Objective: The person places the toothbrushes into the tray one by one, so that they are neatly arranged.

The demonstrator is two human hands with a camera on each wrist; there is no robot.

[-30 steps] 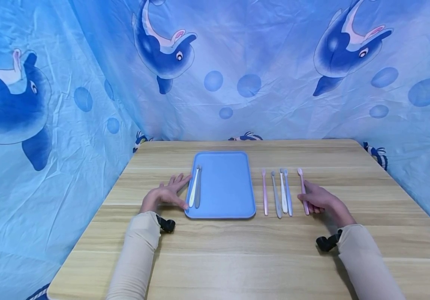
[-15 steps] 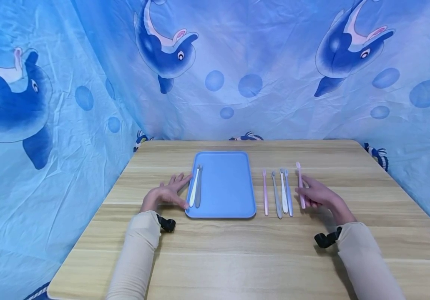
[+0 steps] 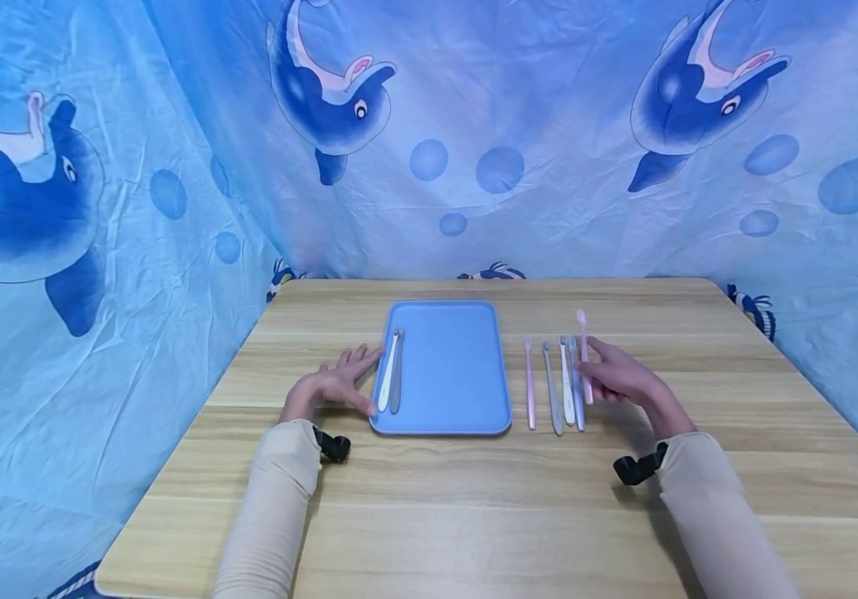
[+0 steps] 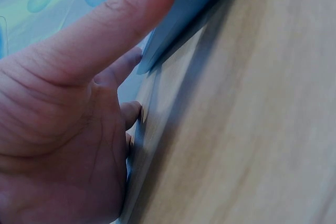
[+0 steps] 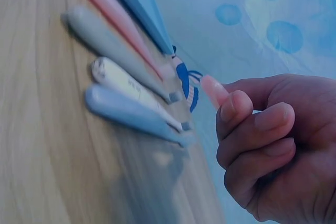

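My right hand (image 3: 619, 374) pinches a pink toothbrush (image 3: 584, 358), its head pointing away, held above the table. In the right wrist view the end of this toothbrush (image 5: 214, 91) shows at the curled fingers. Left of it lie a blue toothbrush (image 3: 577, 391), a white toothbrush (image 3: 567, 387), a grey toothbrush (image 3: 552, 391) and another pink toothbrush (image 3: 529, 387). My left hand (image 3: 337, 386) rests at the left edge of a blue tray (image 3: 451, 366), thumb and fingers spread and touching its rim. Inside the tray, along its left side, lie a white toothbrush (image 3: 387, 374) and a grey toothbrush (image 3: 397, 378).
Everything stands on a wooden table (image 3: 458, 516). A blue dolphin-print cloth (image 3: 443, 108) hangs behind it and at the sides. Each wrist carries a small black camera, such as the one on the right wrist (image 3: 638, 467).
The right hand has lifted the pink toothbrush off the table and carried it left and away, close to the blue toothbrush. The left hand and the tray have stayed in place.
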